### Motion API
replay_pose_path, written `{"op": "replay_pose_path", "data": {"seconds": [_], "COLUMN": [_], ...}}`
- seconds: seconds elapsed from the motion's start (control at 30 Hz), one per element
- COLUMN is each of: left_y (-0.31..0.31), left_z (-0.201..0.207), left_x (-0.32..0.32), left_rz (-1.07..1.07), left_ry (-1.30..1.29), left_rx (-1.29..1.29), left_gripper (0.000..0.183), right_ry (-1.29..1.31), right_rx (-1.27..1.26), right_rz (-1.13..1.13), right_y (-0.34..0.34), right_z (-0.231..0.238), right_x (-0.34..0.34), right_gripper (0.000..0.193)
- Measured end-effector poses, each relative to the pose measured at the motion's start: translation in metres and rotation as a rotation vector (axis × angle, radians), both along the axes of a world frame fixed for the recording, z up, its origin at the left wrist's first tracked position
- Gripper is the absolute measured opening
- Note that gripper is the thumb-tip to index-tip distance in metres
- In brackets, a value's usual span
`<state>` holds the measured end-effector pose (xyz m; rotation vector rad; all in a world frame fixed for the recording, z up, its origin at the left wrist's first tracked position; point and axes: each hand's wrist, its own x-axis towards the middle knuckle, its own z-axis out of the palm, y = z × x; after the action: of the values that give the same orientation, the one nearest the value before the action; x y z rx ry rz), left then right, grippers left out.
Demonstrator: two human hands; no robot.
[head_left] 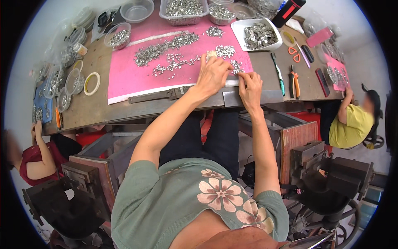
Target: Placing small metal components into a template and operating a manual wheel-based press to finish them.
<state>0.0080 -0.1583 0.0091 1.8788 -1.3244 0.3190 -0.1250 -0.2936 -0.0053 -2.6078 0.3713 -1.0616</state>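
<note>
My left hand [213, 75] rests over the front part of a pink mat [124, 79], its thumb and fingers drawn together. Close by on its right, my right hand [251, 88] also has its fingertips pinched. Whatever sits between the fingers is too small to make out. Small shiny metal pieces [236, 66] lie just beyond the fingertips. Larger heaps of silvery metal pieces [166, 47] spread across the mat to the left. Below the hands, a flat metal bar [159, 94] runs along the table's front edge, beside a metal plate [232, 98].
A white tray [278, 34] and a clear tub [166, 15] of metal pieces stand at the back. Right of the mat lie a toothbrush [278, 74], orange-handled pliers [294, 83] and scissors [294, 54]. A tape roll [92, 83] lies left. Two people work at the sides.
</note>
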Motion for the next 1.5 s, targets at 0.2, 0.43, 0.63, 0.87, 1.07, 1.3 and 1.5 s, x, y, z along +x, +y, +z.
{"op": "replay_pose_path", "data": {"seconds": [0.2, 0.43, 0.63, 0.87, 1.07, 1.3, 1.5], "left_y": [-0.023, -0.022, 0.032, 0.087, 0.099, 0.107, 0.108], "left_z": [-0.007, -0.009, 0.009, 0.013, 0.001, -0.005, 0.0], "left_x": [0.009, 0.012, 0.024, 0.031, 0.029, 0.029, 0.022], "left_rz": [-0.023, 0.001, 0.002, 0.013, 0.004, 0.11, 0.157], "left_ry": [-0.097, -0.113, 0.167, 0.284, 0.339, 0.066, -0.012], "left_rx": [0.096, 0.059, 0.038, -0.005, 0.044, 0.168, 0.143], "left_gripper": [0.009, 0.005, 0.013, 0.008, 0.008, 0.008, 0.007], "right_ry": [0.075, 0.02, 0.045, 0.07, 0.009, 0.112, 0.108], "right_rx": [-0.046, 0.108, 0.023, -0.036, 0.028, -0.16, -0.129], "right_rz": [-0.002, 0.045, 0.04, 0.086, 0.427, 0.54, 0.573], "right_y": [-0.003, -0.009, -0.008, -0.002, 0.055, 0.065, 0.059], "right_z": [0.009, 0.003, 0.0, 0.01, 0.025, 0.027, 0.028], "right_x": [0.005, 0.003, 0.009, 0.011, 0.024, 0.032, 0.031], "right_gripper": [0.009, 0.009, 0.008, 0.01, 0.016, 0.017, 0.017]}}
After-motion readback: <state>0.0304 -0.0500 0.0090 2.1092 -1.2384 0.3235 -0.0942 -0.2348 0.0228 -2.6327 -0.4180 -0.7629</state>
